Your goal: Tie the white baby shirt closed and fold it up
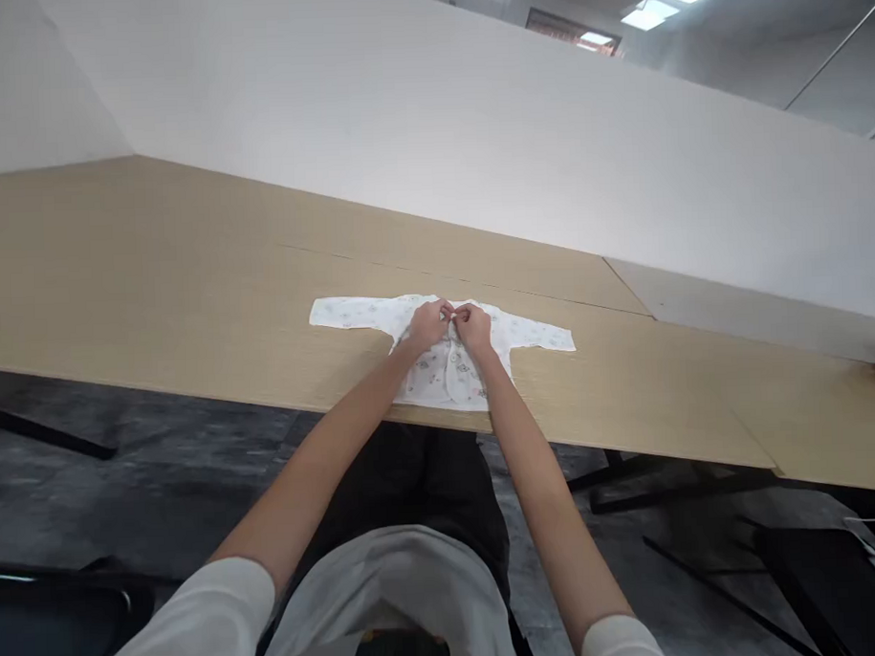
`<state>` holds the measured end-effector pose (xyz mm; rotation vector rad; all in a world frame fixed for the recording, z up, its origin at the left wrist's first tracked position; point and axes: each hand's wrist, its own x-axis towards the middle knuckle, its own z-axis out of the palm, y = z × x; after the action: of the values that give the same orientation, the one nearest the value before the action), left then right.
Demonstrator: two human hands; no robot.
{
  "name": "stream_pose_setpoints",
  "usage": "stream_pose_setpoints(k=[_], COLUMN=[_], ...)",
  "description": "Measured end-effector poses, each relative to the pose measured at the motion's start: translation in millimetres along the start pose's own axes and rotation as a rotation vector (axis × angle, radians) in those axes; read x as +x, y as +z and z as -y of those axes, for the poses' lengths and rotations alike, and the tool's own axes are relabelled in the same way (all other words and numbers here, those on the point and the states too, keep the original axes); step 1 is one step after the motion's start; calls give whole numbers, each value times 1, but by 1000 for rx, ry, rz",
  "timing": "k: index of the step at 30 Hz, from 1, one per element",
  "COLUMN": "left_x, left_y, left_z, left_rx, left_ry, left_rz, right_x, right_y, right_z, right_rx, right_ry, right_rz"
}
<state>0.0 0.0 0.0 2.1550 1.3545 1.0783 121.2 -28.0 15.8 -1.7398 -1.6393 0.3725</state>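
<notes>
left hand (428,325) and right hand (473,327), fingers pinched closed on the neckline of a small printed shirt (439,371) lying flat on the table (156,309).

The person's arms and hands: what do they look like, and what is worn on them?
Both arms are bare from above the elbow down to the left hand and right hand. Each upper arm is covered by a short white sleeve of a light top. No gloves, watch or rings can be made out; the fingers are too small to tell details.
</notes>
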Motion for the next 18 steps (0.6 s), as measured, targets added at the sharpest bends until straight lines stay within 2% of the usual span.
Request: stream_pose_setpoints(k=[5, 9, 18], left_x=[-1, -3, -1], left_y=[-1, 0, 3], left_z=[-3, -5, 1], left_rx=[21, 43, -35], left_ry=[34, 101, 139], left_rz=[-52, -42, -80], right_x=[1, 2, 0], right_y=[0, 0, -8], right_z=[0, -2, 1], right_rx=[107, 163, 243], right_ry=[76, 142, 120], right_rz=[-46, -77, -83])
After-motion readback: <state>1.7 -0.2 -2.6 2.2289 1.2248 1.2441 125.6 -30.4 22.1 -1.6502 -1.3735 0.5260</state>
